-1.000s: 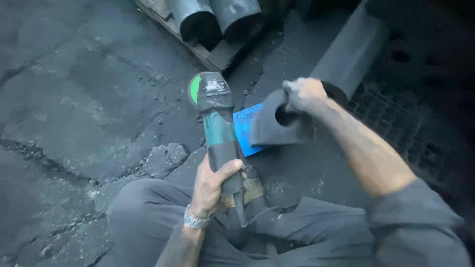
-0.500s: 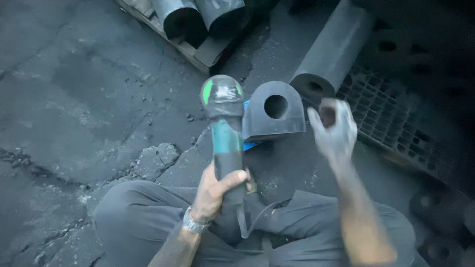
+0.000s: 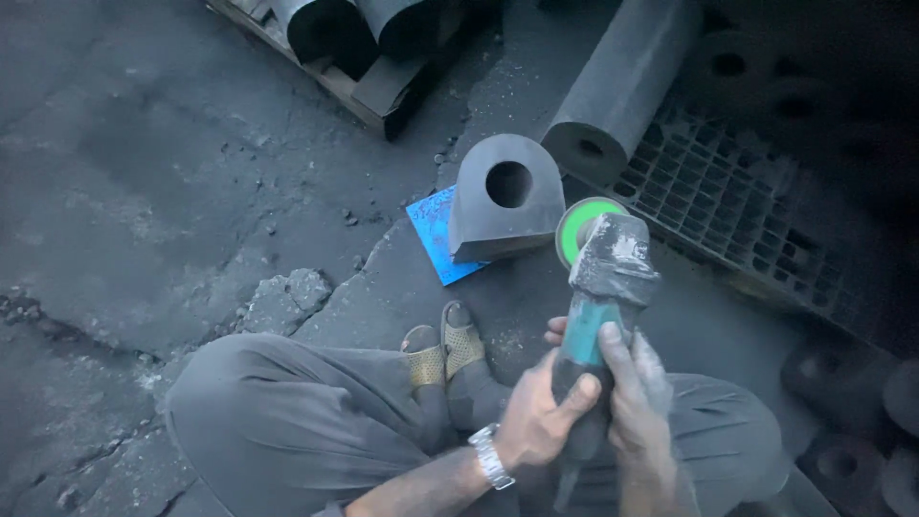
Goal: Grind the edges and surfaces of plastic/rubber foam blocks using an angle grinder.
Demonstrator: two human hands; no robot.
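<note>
Grinder [image 3: 605, 287], teal-bodied with a grey head and a green disc, is held upright over the person's lap at the near right of the scene, its disc just right of the dark block [image 3: 504, 196] with a round hole. The left hand [image 3: 536, 421] is closed around the lower handle, thumb across the front; the right hand [image 3: 637, 402] is wrapped on the body just above it, fingers curled tight. The block stands on a blue sheet [image 3: 436, 239] on the ground, apart from the disc. Judging from this, a firm two-handed hold suits the tool; the sandalled feet [image 3: 445, 349] lie near the work, so the disc is best kept angled away from them. A long dark cylinder [image 3: 622, 81] rests at the far right on a metal grate [image 3: 756, 220].
</note>
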